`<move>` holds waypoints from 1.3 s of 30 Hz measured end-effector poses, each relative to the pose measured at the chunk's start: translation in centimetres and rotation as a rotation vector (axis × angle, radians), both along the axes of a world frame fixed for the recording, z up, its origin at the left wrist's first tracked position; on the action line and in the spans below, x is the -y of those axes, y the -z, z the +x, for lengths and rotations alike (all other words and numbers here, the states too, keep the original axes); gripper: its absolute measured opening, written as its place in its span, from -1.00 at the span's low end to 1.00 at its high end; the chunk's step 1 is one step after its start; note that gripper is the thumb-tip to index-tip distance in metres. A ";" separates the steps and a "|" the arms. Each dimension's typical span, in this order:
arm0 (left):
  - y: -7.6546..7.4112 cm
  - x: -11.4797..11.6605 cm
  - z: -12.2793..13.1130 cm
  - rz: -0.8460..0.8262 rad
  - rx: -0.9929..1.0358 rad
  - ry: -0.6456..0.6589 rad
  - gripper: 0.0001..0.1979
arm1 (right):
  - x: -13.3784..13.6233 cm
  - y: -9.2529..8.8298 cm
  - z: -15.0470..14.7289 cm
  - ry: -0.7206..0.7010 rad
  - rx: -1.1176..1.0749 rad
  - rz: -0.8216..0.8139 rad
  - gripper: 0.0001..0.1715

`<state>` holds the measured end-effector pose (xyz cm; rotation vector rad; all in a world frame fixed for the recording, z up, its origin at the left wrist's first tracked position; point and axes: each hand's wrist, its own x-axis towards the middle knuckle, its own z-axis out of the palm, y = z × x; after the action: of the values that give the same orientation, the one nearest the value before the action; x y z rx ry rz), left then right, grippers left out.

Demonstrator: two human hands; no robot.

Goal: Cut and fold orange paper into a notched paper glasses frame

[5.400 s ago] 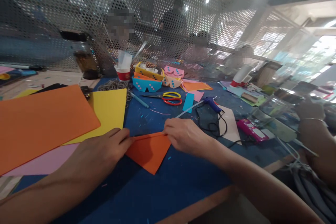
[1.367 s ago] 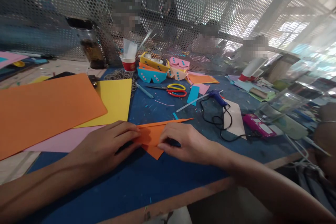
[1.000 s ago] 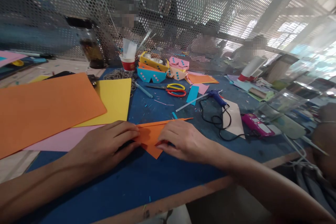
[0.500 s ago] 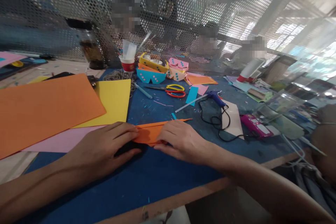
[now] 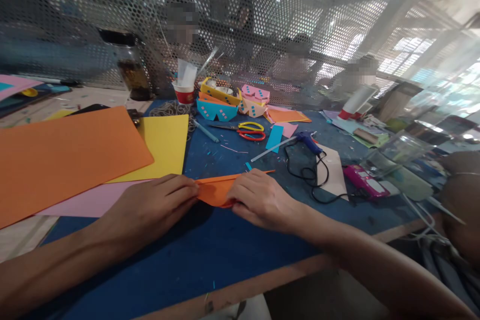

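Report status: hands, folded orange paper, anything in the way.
Left hand, right hand: both holding folded orange paper. Its lower edge bowed. Scissors, hot-glue gun beyond, clear of hands.

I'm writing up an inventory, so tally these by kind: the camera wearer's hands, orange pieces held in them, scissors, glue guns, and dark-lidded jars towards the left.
Hands: 2, the left hand and the right hand
Folded orange piece: 1
Scissors: 1 pair
Glue gun: 1
Dark-lidded jar: 1
Total: 6
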<state>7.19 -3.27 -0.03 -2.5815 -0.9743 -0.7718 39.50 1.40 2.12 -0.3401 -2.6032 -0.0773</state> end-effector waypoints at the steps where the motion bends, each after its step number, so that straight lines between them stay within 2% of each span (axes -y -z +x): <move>1: -0.1 0.0 0.0 0.002 -0.008 -0.001 -0.52 | 0.0 0.1 0.0 -0.006 -0.012 0.011 -0.81; 8: 0.1 0.1 0.0 -0.002 -0.008 -0.014 -0.54 | 0.3 -0.2 -0.4 -0.022 -0.014 -0.074 -0.66; 14: 0.1 0.0 0.1 0.053 -0.011 0.021 -0.58 | 0.0 0.0 -0.3 -0.055 -0.049 -0.073 -0.64; 19: 0.0 -0.1 0.4 0.007 0.039 0.061 -0.55 | 0.1 -0.1 -0.3 -0.023 -0.084 -0.153 -0.62; 27: 0.6 -0.2 0.0 -0.180 0.142 0.071 -0.68 | -0.1 0.2 -0.5 0.050 -0.093 -0.284 -0.73; 30: 0.0 0.0 0.1 -0.270 0.223 0.081 -0.74 | -0.1 0.2 -0.5 0.073 -0.083 -0.298 -0.71; 35: -1.5 0.3 1.0 -0.590 0.424 0.012 -0.87 | -0.1 0.0 -0.6 0.067 -0.101 -0.329 -0.71; 39: -1.5 0.3 1.9 -0.695 0.442 -0.038 -0.92 | -0.3 0.2 -0.9 0.091 -0.075 -0.379 -0.75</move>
<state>9.07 -3.59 1.50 -2.9979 -1.6648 -1.1969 38.60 1.71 1.88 -0.5824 -2.5181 0.3940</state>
